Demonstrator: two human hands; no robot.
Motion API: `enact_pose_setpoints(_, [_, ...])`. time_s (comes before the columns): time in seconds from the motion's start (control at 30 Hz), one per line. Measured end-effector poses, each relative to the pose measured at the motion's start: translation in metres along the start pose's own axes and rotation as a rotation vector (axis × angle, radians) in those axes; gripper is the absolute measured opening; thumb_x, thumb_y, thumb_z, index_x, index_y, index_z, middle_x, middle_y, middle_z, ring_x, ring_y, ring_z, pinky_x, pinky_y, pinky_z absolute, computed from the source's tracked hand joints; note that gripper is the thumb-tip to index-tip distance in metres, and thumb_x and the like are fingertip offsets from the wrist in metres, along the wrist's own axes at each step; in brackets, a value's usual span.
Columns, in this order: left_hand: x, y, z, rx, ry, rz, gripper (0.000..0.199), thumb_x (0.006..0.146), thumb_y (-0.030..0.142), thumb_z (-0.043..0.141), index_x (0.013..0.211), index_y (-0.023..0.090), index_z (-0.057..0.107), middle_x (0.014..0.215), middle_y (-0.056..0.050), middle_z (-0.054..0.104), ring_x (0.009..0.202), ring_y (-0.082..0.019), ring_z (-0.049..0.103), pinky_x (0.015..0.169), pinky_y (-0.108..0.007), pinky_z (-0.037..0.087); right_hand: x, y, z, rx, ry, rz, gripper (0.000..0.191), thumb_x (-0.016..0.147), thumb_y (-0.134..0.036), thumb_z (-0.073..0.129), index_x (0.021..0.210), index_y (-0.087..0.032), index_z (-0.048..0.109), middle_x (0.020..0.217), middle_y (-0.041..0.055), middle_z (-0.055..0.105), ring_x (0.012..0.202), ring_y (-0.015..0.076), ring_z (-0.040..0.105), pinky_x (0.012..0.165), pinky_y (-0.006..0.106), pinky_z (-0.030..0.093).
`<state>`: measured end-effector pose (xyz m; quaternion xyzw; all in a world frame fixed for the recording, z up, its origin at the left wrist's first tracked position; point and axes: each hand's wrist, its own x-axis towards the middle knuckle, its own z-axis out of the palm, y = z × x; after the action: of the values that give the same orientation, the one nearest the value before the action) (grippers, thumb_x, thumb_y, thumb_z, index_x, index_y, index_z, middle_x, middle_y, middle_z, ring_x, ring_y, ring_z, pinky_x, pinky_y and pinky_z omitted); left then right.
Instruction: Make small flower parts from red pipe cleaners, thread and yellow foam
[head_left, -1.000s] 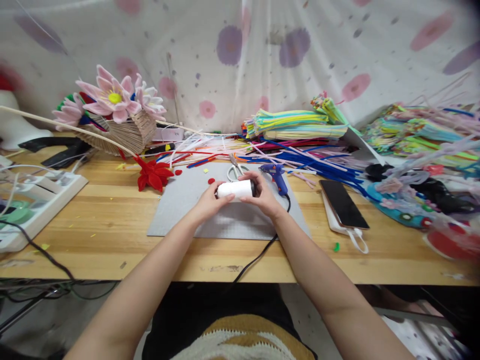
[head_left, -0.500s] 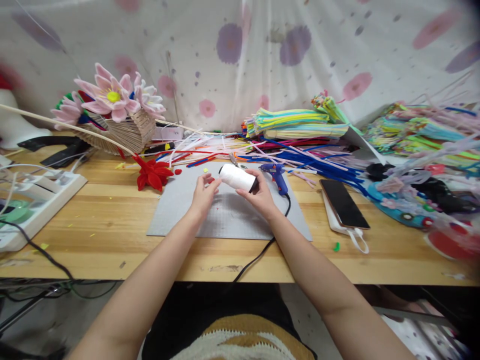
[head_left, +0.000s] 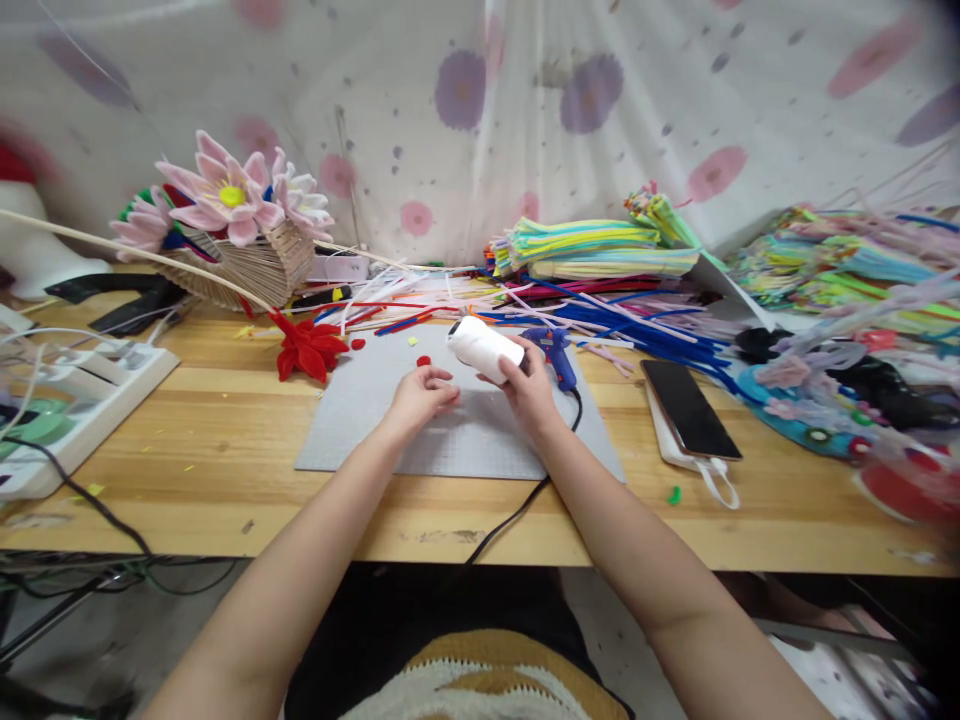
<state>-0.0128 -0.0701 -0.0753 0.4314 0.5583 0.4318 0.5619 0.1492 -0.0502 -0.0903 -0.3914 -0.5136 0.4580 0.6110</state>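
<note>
A spool of white thread (head_left: 486, 347) is held tilted above the grey mat (head_left: 360, 440), with my right hand (head_left: 531, 388) wrapped around its right end. Its dark left end faces up and away from me. Left of the spool and a little lower, my left hand (head_left: 426, 398) has its fingers drawn together in a pinch. What they hold, if anything, is too fine to make out. A small red fuzzy piece (head_left: 424, 361) lies on the mat just beyond my left fingers. Close behind my right hand rests a blue glue gun (head_left: 555, 352), its black cord running toward me.
A red fuzzy flower (head_left: 306, 348) lies left of the mat. Behind it stands a basket (head_left: 259, 270) with pink flowers. Pipe cleaners (head_left: 600, 240) are heaped along the back. A phone (head_left: 690, 408) lies at right, a white power strip (head_left: 112, 405) at left.
My left hand has moved down and slightly right, away from the spool's left end. The spool in my right hand has shifted slightly right and turned its left end farther up.
</note>
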Motion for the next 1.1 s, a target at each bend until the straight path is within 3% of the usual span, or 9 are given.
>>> enact_pose_setpoints(0.1, [0.006, -0.006, -0.013, 0.203, 0.126, 0.165, 0.055, 0.053, 0.023, 0.076, 0.102, 0.016, 0.051, 0.098, -0.011, 0.061, 0.088, -0.022, 0.061, 0.071, -0.036, 0.050, 0.001, -0.008, 0.002, 0.276, -0.025, 0.251, 0.042, 0.074, -0.054, 0.051, 0.103, -0.023, 0.048, 0.104, 0.0046, 0.057, 0.086, 0.0175, 0.061, 0.056, 0.026, 0.054])
enact_pose_setpoints(0.2, [0.005, 0.004, -0.028, 0.311, 0.198, 0.435, 0.080, 0.049, 0.031, 0.079, 0.119, 0.022, 0.042, 0.132, -0.014, 0.041, 0.116, -0.025, 0.046, 0.089, -0.039, 0.043, 0.004, -0.014, 0.003, 0.310, -0.086, 0.440, 0.041, 0.078, -0.054, 0.046, 0.102, -0.022, 0.051, 0.089, 0.0051, 0.061, 0.071, 0.0153, 0.062, 0.042, 0.020, 0.047])
enact_pose_setpoints(0.37, [-0.013, 0.041, -0.034, 0.752, 0.139, 0.790, 0.080, 0.055, 0.044, 0.074, 0.124, 0.023, 0.041, 0.131, -0.012, 0.042, 0.125, -0.028, 0.036, 0.100, -0.044, 0.031, 0.015, -0.024, 0.007, 0.117, -0.275, 0.611, 0.032, 0.079, -0.048, 0.049, 0.096, -0.021, 0.054, 0.072, 0.0024, 0.060, 0.055, 0.0121, 0.057, 0.033, 0.018, 0.040])
enact_pose_setpoints(0.47, [-0.021, 0.052, -0.025, 1.064, -0.050, 0.716, 0.076, 0.053, 0.043, 0.076, 0.120, 0.021, 0.047, 0.117, -0.011, 0.054, 0.111, -0.029, 0.048, 0.094, -0.042, 0.036, 0.021, -0.031, 0.014, 0.032, -0.382, 0.588, 0.031, 0.078, -0.048, 0.053, 0.092, -0.020, 0.055, 0.070, 0.0019, 0.058, 0.054, 0.0117, 0.056, 0.033, 0.018, 0.039])
enact_pose_setpoints(0.53, [-0.023, 0.051, -0.019, 1.130, -0.042, 0.596, 0.068, 0.056, 0.041, 0.074, 0.116, 0.021, 0.051, 0.109, -0.010, 0.058, 0.102, -0.028, 0.054, 0.087, -0.039, 0.040, 0.023, -0.035, 0.017, 0.016, -0.434, 0.555, 0.032, 0.077, -0.049, 0.054, 0.091, -0.020, 0.055, 0.072, 0.0025, 0.059, 0.057, 0.0117, 0.057, 0.035, 0.018, 0.040])
enact_pose_setpoints(0.6, [-0.021, 0.046, -0.018, 1.007, 0.066, 0.503, 0.063, 0.057, 0.042, 0.073, 0.113, 0.021, 0.053, 0.104, -0.009, 0.060, 0.096, -0.027, 0.057, 0.080, -0.036, 0.043, 0.023, -0.038, 0.019, 0.056, -0.470, 0.553, 0.034, 0.078, -0.050, 0.053, 0.094, -0.020, 0.054, 0.080, 0.0043, 0.062, 0.064, 0.0122, 0.059, 0.038, 0.017, 0.041])
enact_pose_setpoints(0.73, [-0.016, 0.031, -0.024, 0.364, 0.173, 0.316, 0.058, 0.062, 0.049, 0.067, 0.108, 0.016, 0.056, 0.095, -0.009, 0.063, 0.079, -0.021, 0.060, 0.061, -0.029, 0.048, 0.014, -0.038, 0.024, 0.071, -0.567, 0.638, 0.035, 0.075, -0.042, 0.060, 0.102, -0.021, 0.051, 0.093, 0.0059, 0.063, 0.075, 0.0117, 0.061, 0.042, 0.014, 0.037])
enact_pose_setpoints(0.9, [-0.018, 0.018, -0.040, -0.207, -0.020, 0.078, 0.047, 0.068, 0.047, 0.063, 0.099, 0.012, 0.060, 0.088, -0.009, 0.064, 0.066, -0.013, 0.059, 0.049, -0.021, 0.047, 0.006, -0.029, 0.034, -0.063, -0.679, 0.557, 0.025, 0.067, -0.032, 0.068, 0.082, -0.015, 0.058, 0.060, -0.0031, 0.054, 0.050, 0.0043, 0.046, 0.044, 0.015, 0.034])
enact_pose_setpoints(1.1, [-0.023, 0.013, -0.058, -0.344, -0.070, 0.050, 0.038, 0.069, 0.041, 0.066, 0.095, 0.013, 0.061, 0.085, -0.007, 0.064, 0.066, -0.013, 0.061, 0.047, -0.021, 0.051, 0.019, -0.030, 0.035, -0.164, -0.601, 0.431, 0.023, 0.065, -0.036, 0.065, 0.069, -0.015, 0.057, 0.050, -0.0052, 0.046, 0.045, 0.0039, 0.038, 0.040, 0.016, 0.029])
